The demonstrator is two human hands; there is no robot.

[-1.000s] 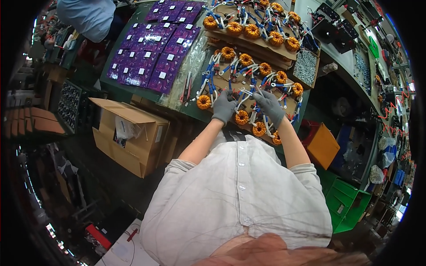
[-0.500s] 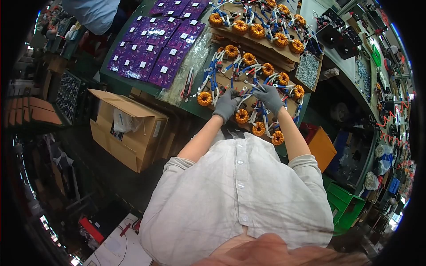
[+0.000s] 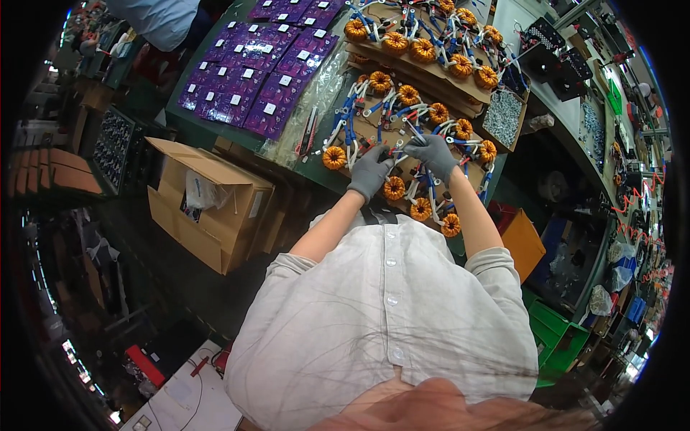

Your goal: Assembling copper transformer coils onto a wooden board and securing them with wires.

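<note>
1. Far left: black crate — lots of small parts, too blurred to ID. Next, carton, flaps out, clear bag inside.
2. Right of the table's middle: box full of small metal bits. Below it, orange bin and green crate; can't make out contents of either.
3. Vs 1 s ago: left hand points further right, fingertips closer to the right hand, which sits a bit further up-left over the wires. Front-right coil shows more fully.
4. Grip: left fingers bunched at the wires by a coil, hold can't be told. Right fingers narrow, thin pale item by the tips — can't tell if gripped.
5. Wired coils: front group on brown sheet under and around both hands, second group on a cardboard stack behind.
6. Green table: purple boards in rows on the left. Co-worker's blue sleeve top left, white bench lower left, cluttered workbench along the right.
</note>
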